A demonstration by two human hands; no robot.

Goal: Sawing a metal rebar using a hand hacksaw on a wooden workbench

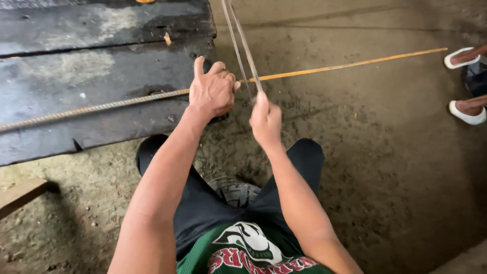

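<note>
Head view: bare earthen floor (385,167), packed and gritty, with a low platform of dark, stained wooden planks (91,76) filling the upper left. A long ribbed steel bar (101,105) lies across the planks and runs on past their right edge, rust-orange there, out over the dirt. Left hand (212,91) sits at the planks' right edge, closed down over the bar, thumb raised, fingers curled around it. Right hand (265,119), just right of that edge, is fisted tight on the lower end of two thin metal rods (242,45) that rise together and cross over the bar. A pale wood offcut (20,195) lies on the dirt below the planks. Far right of the planks, two feet in white sandals (464,83) belong to another person, cut off by the frame. The rods' upper ends run out of frame; their lower tips are hidden inside the fist. What the rods do at the bar cannot be made out.
</note>
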